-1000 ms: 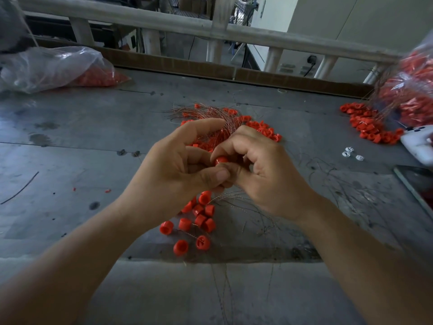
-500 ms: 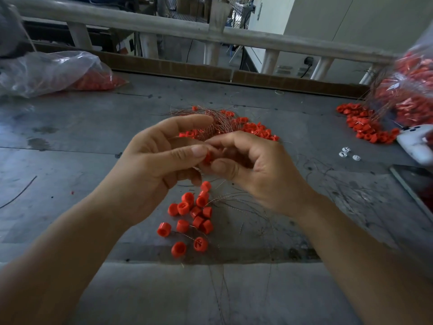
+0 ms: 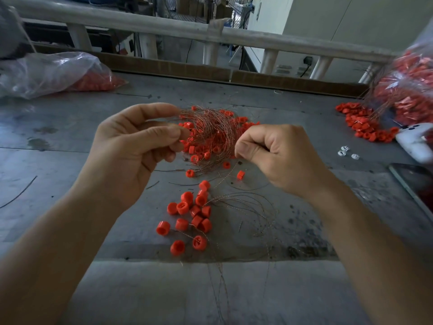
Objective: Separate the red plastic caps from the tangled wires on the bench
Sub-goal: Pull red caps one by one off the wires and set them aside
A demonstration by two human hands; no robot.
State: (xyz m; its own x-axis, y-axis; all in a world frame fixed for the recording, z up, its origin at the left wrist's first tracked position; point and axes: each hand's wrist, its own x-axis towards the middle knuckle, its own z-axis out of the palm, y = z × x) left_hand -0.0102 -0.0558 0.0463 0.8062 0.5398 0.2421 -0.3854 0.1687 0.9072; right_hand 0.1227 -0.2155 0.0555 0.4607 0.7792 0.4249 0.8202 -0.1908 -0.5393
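A tangle of copper wires [image 3: 212, 137] threaded with red caps lies mid-bench. In front of it sits a loose cluster of separated red caps [image 3: 192, 212], with bare wires [image 3: 248, 207] to its right. My left hand [image 3: 136, 148] hovers at the tangle's left edge, thumb pressed to curled fingers, and a sliver of a red cap [image 3: 181, 142] shows at the pinch. My right hand [image 3: 276, 153] is held at the tangle's right edge. Its thumb and index finger pinch a thin wire that trails down toward the bench. One single cap [image 3: 239, 175] lies below it.
A clear bag of red caps [image 3: 58, 76] lies at the back left. A second bag of red caps [image 3: 407, 90] and spilled caps [image 3: 365, 127] are at the far right. A white device [image 3: 414, 141] and a dark phone [image 3: 419, 186] sit on the right, and a rail [image 3: 210, 31] runs behind the bench.
My hands were together on one red cap above the pile. They have pulled apart, left hand leftward and right hand rightward, uncovering the tangle between them.
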